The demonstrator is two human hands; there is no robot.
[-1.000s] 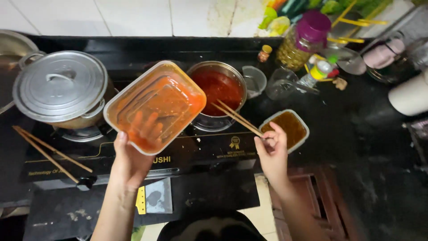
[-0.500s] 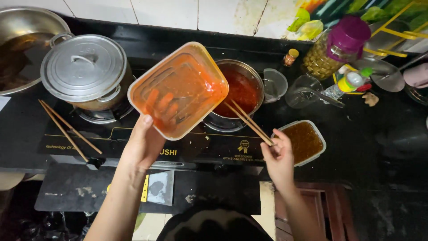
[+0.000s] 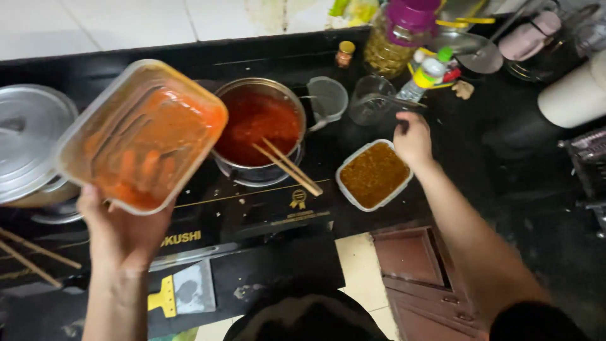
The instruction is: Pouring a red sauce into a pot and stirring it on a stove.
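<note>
Head view, left hand point(image 3: 123, 230) gripping smeared plastic container point(image 3: 142, 136), fingers hidden beneath, right hand point(image 3: 413, 139) grip unclear by glass point(image 3: 372, 101)

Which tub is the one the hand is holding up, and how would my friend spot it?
Start at the black stovetop and find the steel pot of red sauce with chopsticks resting on its rim. Beside it, the left hand holds up a tilted clear plastic tub. It is smeared orange inside and nearly empty, unlike the smaller tub of brown paste lying flat on the counter.
</note>
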